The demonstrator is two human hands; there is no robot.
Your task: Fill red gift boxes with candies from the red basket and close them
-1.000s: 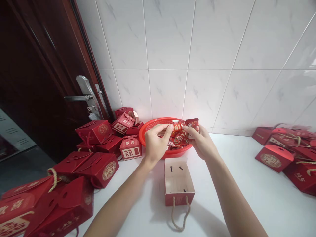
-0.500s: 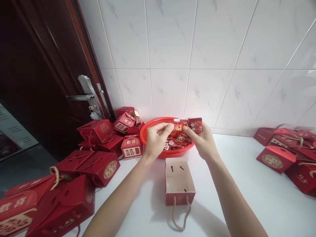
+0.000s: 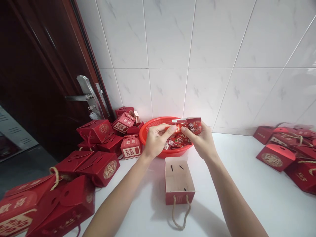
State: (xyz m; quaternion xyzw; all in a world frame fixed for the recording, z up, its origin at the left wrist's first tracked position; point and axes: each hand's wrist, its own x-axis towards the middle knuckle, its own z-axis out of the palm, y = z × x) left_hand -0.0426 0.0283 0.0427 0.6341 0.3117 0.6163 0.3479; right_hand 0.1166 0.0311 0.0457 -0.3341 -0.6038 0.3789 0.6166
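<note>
Over the red plastic basket [image 3: 147, 126], my left hand [image 3: 158, 139] and my right hand [image 3: 201, 140] pinch a red candy packet [image 3: 186, 124] between them. The thumbs press on its near face, close together. More red-wrapped candies [image 3: 174, 144] lie in the basket below. In front of the basket stands an open red gift box [image 3: 179, 179], its pale inside facing up with nothing in it. A twisted rope handle [image 3: 182, 227] hangs from its near side onto the white table. Most of my fingers behind the packet are hidden.
Closed red gift boxes [image 3: 98, 168] are piled along the left, up to the basket's side. Another group of red boxes [image 3: 275, 157] sits at the right. A white tiled wall [image 3: 170, 92] rises behind the table [image 3: 237, 191]. At left is a dark door with a metal handle [image 3: 79, 97].
The packet has tilted and flattened slightly between my hands, which stay over the basket. The view has shifted a little; the boxes and basket stay in place.
</note>
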